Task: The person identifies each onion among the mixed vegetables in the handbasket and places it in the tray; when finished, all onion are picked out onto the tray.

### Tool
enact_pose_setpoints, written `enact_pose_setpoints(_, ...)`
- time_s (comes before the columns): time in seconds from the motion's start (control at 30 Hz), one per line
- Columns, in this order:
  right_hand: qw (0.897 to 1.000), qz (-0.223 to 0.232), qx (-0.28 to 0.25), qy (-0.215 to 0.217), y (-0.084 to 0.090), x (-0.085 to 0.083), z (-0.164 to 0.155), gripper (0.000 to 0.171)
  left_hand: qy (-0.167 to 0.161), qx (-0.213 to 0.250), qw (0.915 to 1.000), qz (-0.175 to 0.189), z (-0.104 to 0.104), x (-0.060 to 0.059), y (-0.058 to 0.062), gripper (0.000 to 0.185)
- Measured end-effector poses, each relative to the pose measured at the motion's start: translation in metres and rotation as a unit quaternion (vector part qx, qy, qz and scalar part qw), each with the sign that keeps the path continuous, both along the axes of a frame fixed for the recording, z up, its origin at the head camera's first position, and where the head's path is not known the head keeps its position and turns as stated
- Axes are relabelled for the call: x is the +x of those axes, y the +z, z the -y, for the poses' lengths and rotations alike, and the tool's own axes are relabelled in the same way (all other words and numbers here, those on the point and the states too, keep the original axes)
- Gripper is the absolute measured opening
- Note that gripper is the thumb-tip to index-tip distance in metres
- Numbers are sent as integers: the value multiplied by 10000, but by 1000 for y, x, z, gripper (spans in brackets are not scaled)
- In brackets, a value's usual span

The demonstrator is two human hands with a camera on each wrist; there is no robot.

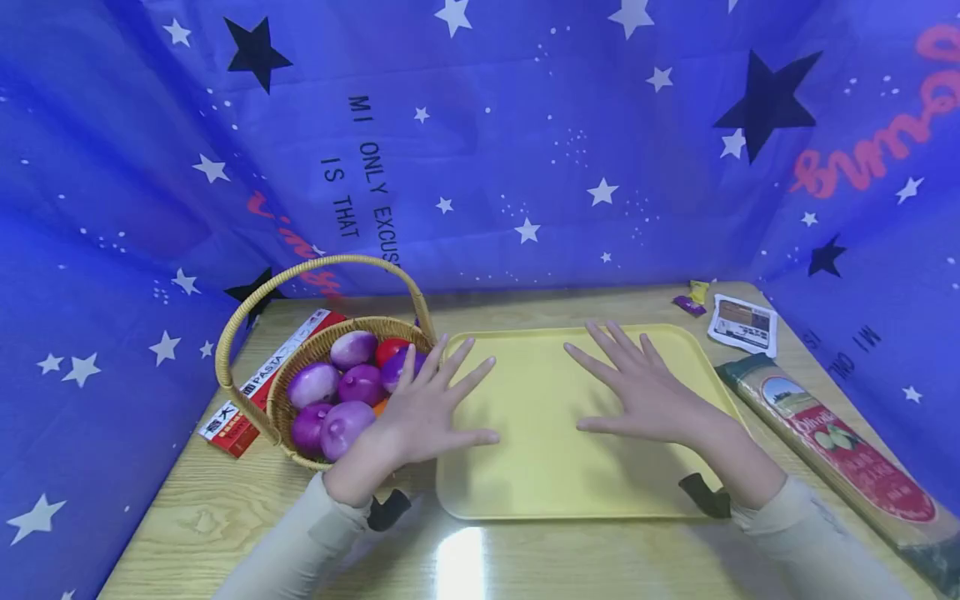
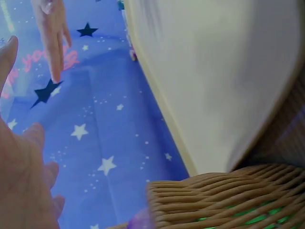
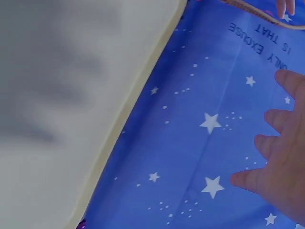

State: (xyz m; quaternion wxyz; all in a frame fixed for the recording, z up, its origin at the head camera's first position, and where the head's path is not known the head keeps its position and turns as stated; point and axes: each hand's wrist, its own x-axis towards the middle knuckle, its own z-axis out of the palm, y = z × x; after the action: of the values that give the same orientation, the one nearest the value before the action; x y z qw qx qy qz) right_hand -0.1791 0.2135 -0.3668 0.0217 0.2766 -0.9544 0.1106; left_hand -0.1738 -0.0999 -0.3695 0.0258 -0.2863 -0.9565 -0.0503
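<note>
Now: both hands over yellow tray (image 1: 540,492) on bench (image 1: 225,508), nothing held. Left hand (image 1: 427,408), fingers spread, at tray's left edge, just beside basket (image 1: 281,408) of onions (image 1: 341,425). Right hand (image 1: 645,392), fingers spread, mid-tray. Likely pre-pick stage; next move probably calls for left reach into basket.

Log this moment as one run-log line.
left hand: open, spread beside basket of onions | right hand: open, over yellow tray | tray: bare
</note>
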Motion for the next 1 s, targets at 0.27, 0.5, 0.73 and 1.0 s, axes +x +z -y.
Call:
enact_pose_setpoints(0.27, 9987, -151, -419, 243, 19, -10, 32, 95, -164, 308, 9947, -971, 13, 1, 26, 84)
enact_pose_setpoints(0.5, 9919, -220, -848, 916, 39, -25, 79, 96, 256, 2195, 9330, -2839, 57, 14, 62, 68)
enact_pose_setpoints(0.73, 9797, 413, -1367, 1411, 34, -32, 123, 91, 1652, 3557, 8420, -3705, 139, 41, 51, 59)
enact_pose_setpoints(1.0, 9681, 1234, -1525, 1557, 11, -47, 162, 85, 2600, 3389, 8544, -2957, 177, 54, -2, 75)
